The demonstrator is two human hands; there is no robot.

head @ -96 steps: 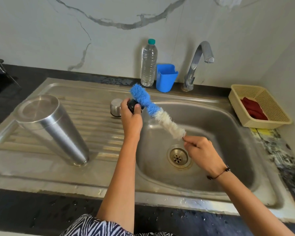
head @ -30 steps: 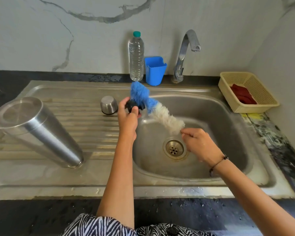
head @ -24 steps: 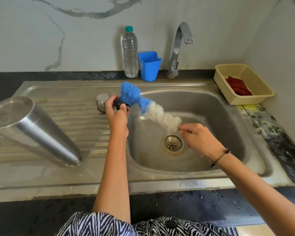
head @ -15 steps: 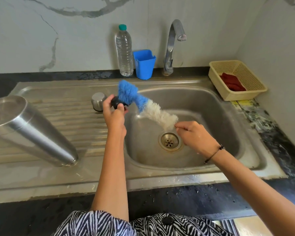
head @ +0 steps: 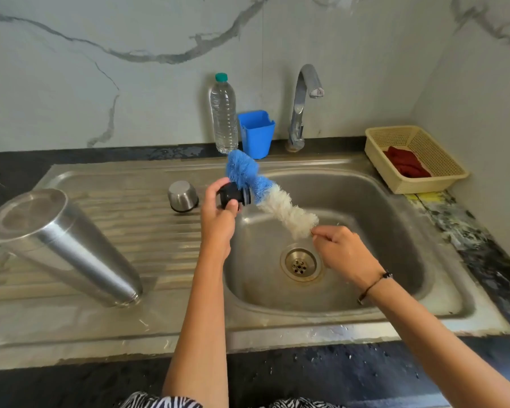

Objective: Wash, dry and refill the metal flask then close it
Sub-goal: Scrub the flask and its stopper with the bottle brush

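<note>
**Steel flask waits while its stopper gets scrubbed**

Steel everywhere here, so take the sink basin (head: 395,219) as the landmark. Far to its left, on the ribbed draining board, the metal flask (head: 62,245) stands mouth down on its rim, base up. Nearer the basin, also on the board, a small steel cup lid (head: 183,195) sits upturned. At the basin's left edge the left hand (head: 218,219) is clenched round the black stopper (head: 233,195), fingers and thumb curled on it. Pressed against the stopper is the bottle brush (head: 265,198), blue bristles at the tip and white lower down, slanting over the basin. Above the drain (head: 299,263) the right hand (head: 342,251) pinches the brush's thin handle end.

Behind the basin stand a water bottle (head: 223,113), a blue holder (head: 256,134) and the tap (head: 304,104), which looks shut off. To the right, on the counter, a cream basket (head: 442,175) holds a red cloth (head: 407,166).

This seems to be the washing stage. To do it well, I'd say turn the stopper in the left hand's fingers while working the bristles into its threads and seal groove, keep it over the basin in case it slips, then rinse it.
</note>
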